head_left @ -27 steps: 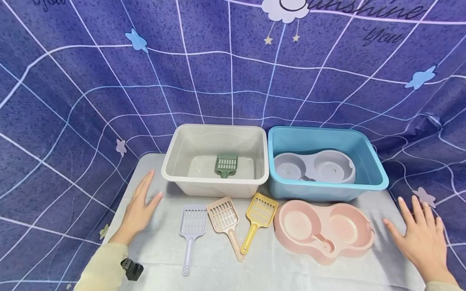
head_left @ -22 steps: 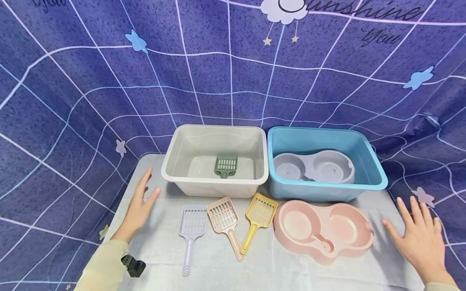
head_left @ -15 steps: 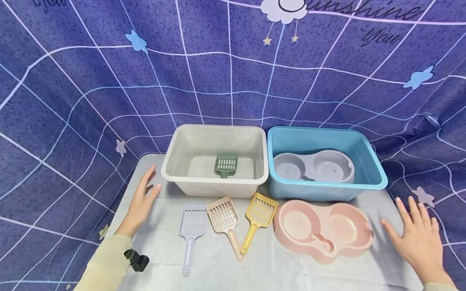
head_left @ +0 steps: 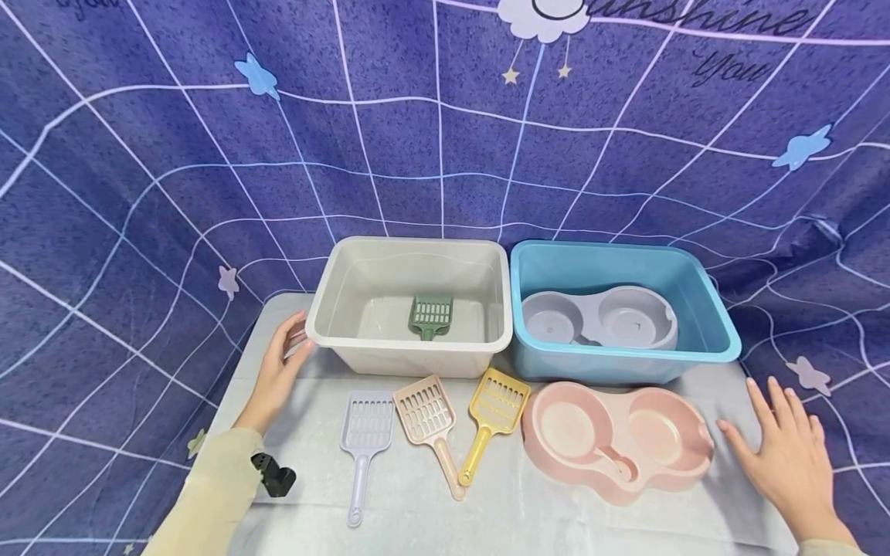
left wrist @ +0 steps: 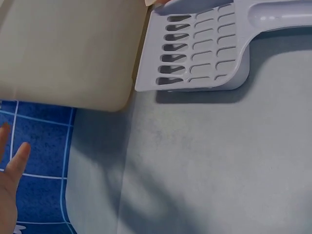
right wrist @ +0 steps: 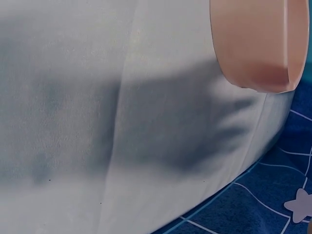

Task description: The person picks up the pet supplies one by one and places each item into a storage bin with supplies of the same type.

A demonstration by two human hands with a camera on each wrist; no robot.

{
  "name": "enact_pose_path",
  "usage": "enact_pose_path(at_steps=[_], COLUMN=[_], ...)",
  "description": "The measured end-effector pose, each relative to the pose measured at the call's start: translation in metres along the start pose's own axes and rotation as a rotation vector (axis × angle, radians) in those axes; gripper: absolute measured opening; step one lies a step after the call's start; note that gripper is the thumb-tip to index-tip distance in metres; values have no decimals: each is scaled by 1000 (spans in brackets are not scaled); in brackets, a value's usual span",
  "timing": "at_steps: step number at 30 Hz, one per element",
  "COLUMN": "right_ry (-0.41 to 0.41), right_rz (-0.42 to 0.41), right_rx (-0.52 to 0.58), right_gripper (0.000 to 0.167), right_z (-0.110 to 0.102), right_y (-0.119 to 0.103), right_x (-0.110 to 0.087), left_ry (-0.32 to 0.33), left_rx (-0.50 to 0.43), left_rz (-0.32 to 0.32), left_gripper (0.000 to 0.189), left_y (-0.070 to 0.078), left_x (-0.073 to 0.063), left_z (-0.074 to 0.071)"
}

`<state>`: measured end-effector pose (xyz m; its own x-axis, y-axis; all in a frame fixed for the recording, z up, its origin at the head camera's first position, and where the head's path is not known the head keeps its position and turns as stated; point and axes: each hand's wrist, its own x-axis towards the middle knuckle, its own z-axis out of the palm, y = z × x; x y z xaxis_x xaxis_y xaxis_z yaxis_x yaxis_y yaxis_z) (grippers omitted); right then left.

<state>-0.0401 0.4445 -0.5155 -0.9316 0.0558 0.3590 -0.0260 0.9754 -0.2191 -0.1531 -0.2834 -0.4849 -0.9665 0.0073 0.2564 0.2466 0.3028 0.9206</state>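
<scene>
My left hand (head_left: pixel 275 378) is at the front left corner of the light grey litter box (head_left: pixel 410 357), fingers loosely bent and thumb apart; whether it touches the rim I cannot tell. Inside that box lies a green litter scoop (head_left: pixel 429 316). A lavender scoop (head_left: pixel 368 432) lies on the table just right of the hand; the left wrist view shows its slotted lavender head (left wrist: pixel 200 48) by the box wall. My right hand (head_left: pixel 789 455) hovers with spread fingers, right of the pink double pet bowl (head_left: pixel 622 440), holding nothing. Its shadow falls on the cloth in the right wrist view.
The blue litter box (head_left: pixel 626 367) stands right of the grey one, with a grey double bowl (head_left: pixel 591 310) in it. In front lie a beige scoop (head_left: pixel 426 417) and a yellow scoop (head_left: pixel 495 413), handle ends close together. A patterned blue curtain (head_left: pixel 445 131) rises behind the table (head_left: pixel 542 525).
My left hand has moved right to the grey box's corner, its fingers bending a little. My right hand has drifted slightly left toward the pink bowl. The boxes, scoops and bowls stay put.
</scene>
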Motion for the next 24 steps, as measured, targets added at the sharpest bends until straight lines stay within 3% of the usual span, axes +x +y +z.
enact_pose_path(at_steps=[7,14,24], right_ry=[-33,-62,-51], right_rz=[14,54,44], right_rx=[13,29,42], right_gripper=[79,79,78], right_z=[6,12,17], right_y=[0,0,-1], right_x=[0,-1,-5], left_ry=[35,46,65], left_rx=[-47,-120,-148], left_rz=[-6,-43,-29], left_gripper=[56,57,55], left_y=[-7,-5,-10], left_x=[3,3,3], left_z=[6,14,21])
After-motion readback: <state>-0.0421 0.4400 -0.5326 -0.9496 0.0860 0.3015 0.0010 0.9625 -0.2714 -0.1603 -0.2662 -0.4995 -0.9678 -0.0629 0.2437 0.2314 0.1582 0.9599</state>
